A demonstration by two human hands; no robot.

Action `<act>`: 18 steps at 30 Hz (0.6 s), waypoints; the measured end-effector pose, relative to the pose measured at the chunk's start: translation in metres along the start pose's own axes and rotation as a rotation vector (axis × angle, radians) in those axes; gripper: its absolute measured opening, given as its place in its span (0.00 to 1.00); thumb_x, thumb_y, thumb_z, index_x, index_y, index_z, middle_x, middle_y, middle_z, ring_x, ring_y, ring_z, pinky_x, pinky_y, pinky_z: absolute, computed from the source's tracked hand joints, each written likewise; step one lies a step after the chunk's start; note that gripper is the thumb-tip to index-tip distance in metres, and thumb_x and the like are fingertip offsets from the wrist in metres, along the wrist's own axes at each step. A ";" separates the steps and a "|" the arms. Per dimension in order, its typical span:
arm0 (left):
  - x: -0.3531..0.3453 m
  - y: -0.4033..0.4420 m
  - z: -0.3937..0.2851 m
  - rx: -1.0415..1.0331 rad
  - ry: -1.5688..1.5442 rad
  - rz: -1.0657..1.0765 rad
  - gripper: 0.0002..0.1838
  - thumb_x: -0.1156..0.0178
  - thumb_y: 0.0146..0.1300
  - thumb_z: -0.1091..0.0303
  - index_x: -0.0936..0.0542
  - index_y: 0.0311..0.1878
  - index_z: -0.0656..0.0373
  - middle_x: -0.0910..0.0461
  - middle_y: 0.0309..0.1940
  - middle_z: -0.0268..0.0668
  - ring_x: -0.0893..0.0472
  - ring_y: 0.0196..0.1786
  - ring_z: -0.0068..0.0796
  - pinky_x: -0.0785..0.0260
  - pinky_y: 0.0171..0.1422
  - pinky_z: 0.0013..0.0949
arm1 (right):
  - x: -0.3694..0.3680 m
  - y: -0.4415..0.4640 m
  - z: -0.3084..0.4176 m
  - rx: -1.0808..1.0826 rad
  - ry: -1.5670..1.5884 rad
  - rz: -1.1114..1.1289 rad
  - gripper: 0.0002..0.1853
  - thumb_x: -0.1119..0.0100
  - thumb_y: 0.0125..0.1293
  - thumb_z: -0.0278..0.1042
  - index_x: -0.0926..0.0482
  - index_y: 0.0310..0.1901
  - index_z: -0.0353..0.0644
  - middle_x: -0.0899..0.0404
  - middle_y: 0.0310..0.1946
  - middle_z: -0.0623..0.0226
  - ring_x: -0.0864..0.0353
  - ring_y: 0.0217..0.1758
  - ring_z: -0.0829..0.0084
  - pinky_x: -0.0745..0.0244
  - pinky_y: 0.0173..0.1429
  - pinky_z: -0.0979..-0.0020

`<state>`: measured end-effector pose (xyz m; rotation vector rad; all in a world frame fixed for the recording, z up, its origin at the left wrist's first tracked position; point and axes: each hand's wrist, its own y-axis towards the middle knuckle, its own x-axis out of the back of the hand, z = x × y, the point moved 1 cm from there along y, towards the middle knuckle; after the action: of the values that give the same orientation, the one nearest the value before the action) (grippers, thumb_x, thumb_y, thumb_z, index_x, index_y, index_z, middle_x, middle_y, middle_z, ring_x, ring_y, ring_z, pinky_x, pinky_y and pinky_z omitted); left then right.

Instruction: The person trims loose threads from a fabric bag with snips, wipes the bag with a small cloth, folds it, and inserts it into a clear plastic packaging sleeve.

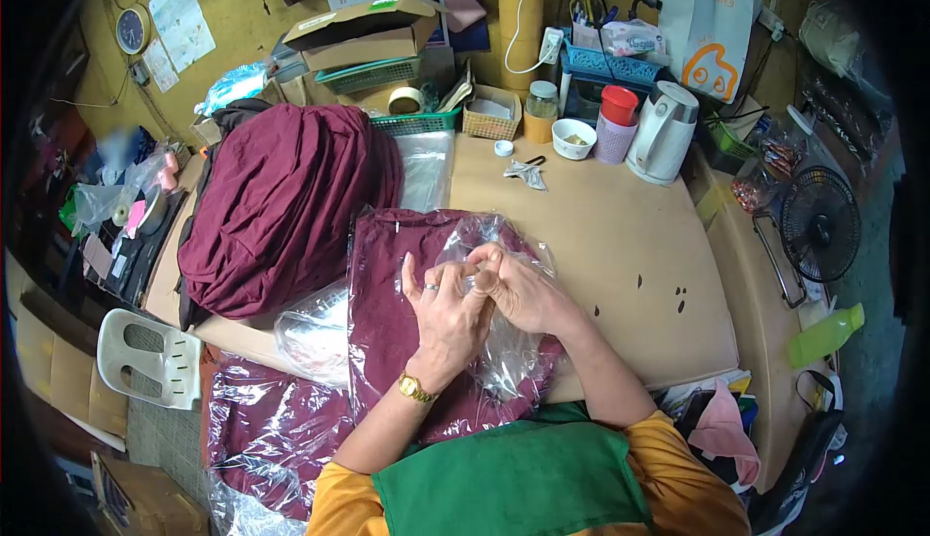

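A folded maroon garment in a clear plastic bag [387, 342] lies on the table in front of me. Over it, my left hand [450, 313] and my right hand [528, 294] meet, fingertips pinched together. Loose clear plastic bunches up around and beneath them, and both hands appear closed on the bag's plastic. The index finger of my left hand sticks up, a ring is on that hand and a gold watch [417, 388] on its wrist. The exact grip between the fingertips is hidden.
A large maroon fabric pile [281, 207] rises at the left. More bagged maroon fabric [276, 429] lies lower left, near a white plastic chair [145, 357]. Along the back stand a white bowl [573, 139], a red-lidded cup [616, 129] and a white kettle [663, 134]. A black fan [820, 224] is right.
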<state>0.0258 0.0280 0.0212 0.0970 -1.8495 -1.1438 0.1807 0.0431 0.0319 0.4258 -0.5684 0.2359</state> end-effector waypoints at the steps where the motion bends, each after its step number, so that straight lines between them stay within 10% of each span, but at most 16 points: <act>1: -0.001 0.000 0.002 -0.012 -0.034 -0.060 0.26 0.33 0.48 0.71 0.17 0.55 0.46 0.26 0.41 0.35 0.25 0.49 0.37 0.60 0.78 0.57 | -0.002 0.000 -0.004 0.021 0.034 0.072 0.43 0.69 0.72 0.73 0.31 0.57 0.32 0.21 0.41 0.40 0.20 0.50 0.41 0.28 0.52 0.51; 5: -0.003 -0.003 0.006 0.031 -0.092 -0.050 0.18 0.29 0.46 0.70 0.16 0.44 0.49 0.25 0.37 0.32 0.24 0.47 0.34 0.56 0.77 0.54 | 0.002 -0.001 -0.002 0.090 -0.005 -0.030 0.36 0.60 0.75 0.66 0.32 0.58 0.32 0.19 0.39 0.48 0.15 0.45 0.54 0.24 0.47 0.56; 8: 0.000 -0.002 0.002 0.084 -0.138 -0.083 0.10 0.29 0.48 0.70 0.20 0.34 0.51 0.23 0.43 0.35 0.25 0.52 0.37 0.57 0.77 0.55 | 0.013 -0.001 -0.004 -0.267 0.539 0.038 0.14 0.42 0.72 0.28 0.30 0.56 0.35 0.18 0.36 0.68 0.18 0.37 0.84 0.22 0.41 0.80; 13: 0.024 -0.006 -0.006 0.108 -0.263 0.012 0.09 0.29 0.52 0.69 0.21 0.32 0.57 0.26 0.55 0.45 0.30 0.65 0.45 0.56 0.76 0.59 | 0.014 -0.003 -0.029 -0.132 0.753 -0.314 0.10 0.35 0.61 0.15 0.25 0.40 0.33 0.17 0.31 0.60 0.14 0.33 0.73 0.18 0.35 0.76; 18: 0.025 -0.019 0.013 0.449 -0.919 0.279 0.13 0.40 0.70 0.65 0.20 0.29 0.61 0.28 0.54 0.40 0.31 0.57 0.30 0.40 0.64 0.34 | 0.026 -0.007 -0.031 -0.247 1.080 -0.409 0.08 0.37 0.63 0.16 0.25 0.40 0.35 0.18 0.29 0.60 0.18 0.26 0.74 0.29 0.19 0.79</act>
<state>-0.0046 0.0135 0.0225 -0.4984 -2.7919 -0.5713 0.2194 0.0535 0.0208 0.1201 0.5469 -0.0206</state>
